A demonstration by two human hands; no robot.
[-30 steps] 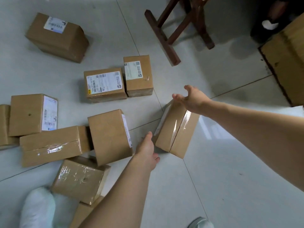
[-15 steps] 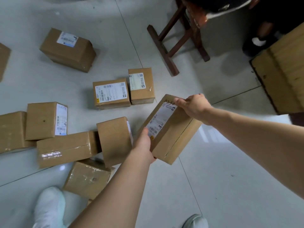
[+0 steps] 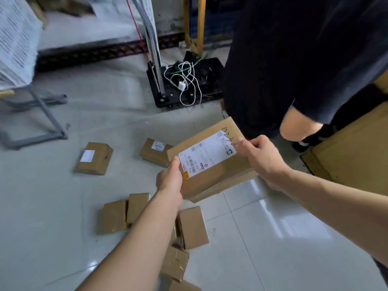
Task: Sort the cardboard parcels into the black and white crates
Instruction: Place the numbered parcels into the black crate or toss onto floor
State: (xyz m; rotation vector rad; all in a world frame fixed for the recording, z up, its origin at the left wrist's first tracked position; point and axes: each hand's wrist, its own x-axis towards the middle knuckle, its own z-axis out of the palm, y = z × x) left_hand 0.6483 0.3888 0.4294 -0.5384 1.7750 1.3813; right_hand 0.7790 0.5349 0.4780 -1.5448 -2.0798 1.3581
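Your left hand (image 3: 170, 179) grips the parcel (image 3: 212, 164) at its near-left edge | right hand (image 3: 259, 159) pinches its far-right corner | parcel up off the floor (image 3: 63, 206) (label up), others lying below.

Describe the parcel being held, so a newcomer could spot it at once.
Above the tiled floor strewn with parcels, the left hand and right hand grip one parcel. Alone off the floor, it shows a large white label.

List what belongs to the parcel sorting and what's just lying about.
Job: held parcel, left hand, right hand, floor parcels.
Lying about: white cable, grey frame, big box, bystander.
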